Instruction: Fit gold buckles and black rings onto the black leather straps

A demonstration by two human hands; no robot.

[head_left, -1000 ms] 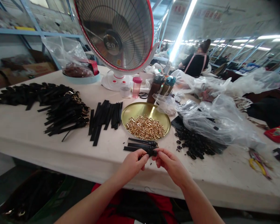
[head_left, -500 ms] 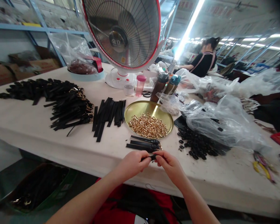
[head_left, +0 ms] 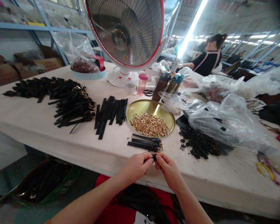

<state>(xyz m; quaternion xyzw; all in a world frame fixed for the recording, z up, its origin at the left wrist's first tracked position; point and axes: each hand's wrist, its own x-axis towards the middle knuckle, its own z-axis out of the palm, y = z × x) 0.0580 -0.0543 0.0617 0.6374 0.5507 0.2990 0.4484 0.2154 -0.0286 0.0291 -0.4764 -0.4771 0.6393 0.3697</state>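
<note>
- Pinching a small black strap [head_left: 154, 157], the left hand [head_left: 137, 165] and right hand [head_left: 166, 165] are close together, fingers squeezed on it.
- Around eleven o'clock from the strap, a few black strips with gold ends [head_left: 142, 146] lie near.
- At twelve, a round gold plate [head_left: 141, 105] holds a heap of gold clips [head_left: 150, 125].
- Near ten, flat black strips [head_left: 105, 120] lie on the table [head_left: 114, 141].
- Between two and three, black rings [head_left: 198, 144] lie piled beside a clear bag [head_left: 226, 124].
</note>
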